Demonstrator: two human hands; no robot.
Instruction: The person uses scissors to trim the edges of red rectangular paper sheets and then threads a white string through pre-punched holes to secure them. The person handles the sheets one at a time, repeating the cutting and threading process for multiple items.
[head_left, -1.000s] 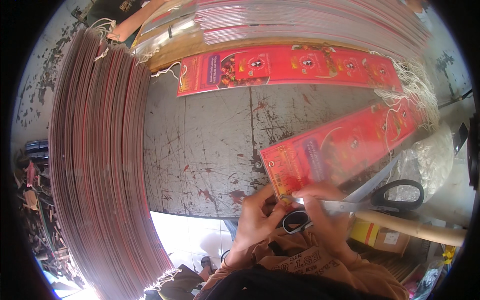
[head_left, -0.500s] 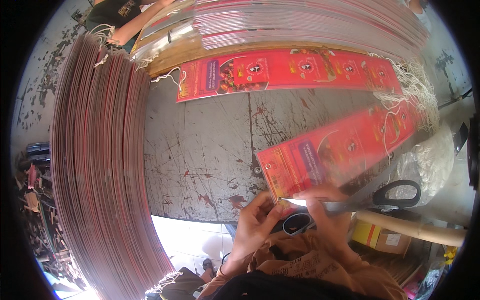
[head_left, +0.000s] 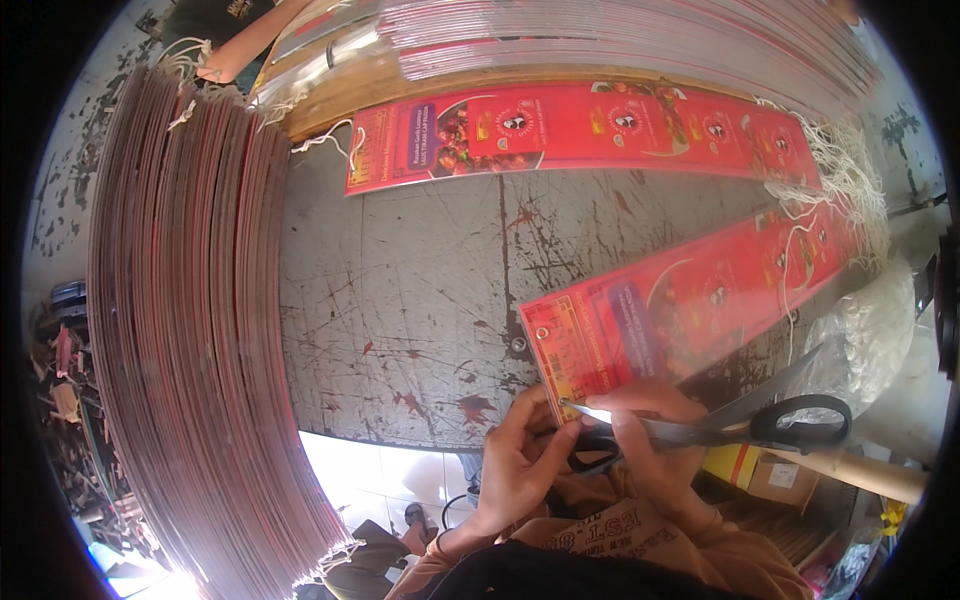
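Both hands (head_left: pixel 590 445) at red strip's (head_left: pixel 690 305) corner

Red printed strip (head_left: pixel 690 310), black-handled scissors (head_left: pixel 760 425), grey stained table (head_left: pixel 400 300).

Your long red printed card strip (head_left: pixel 690 305) — glossy, lying flat, slanting up to your right, its punched near corner at your fingertips — black-handled scissors (head_left: pixel 740 422) just beside its lower edge.
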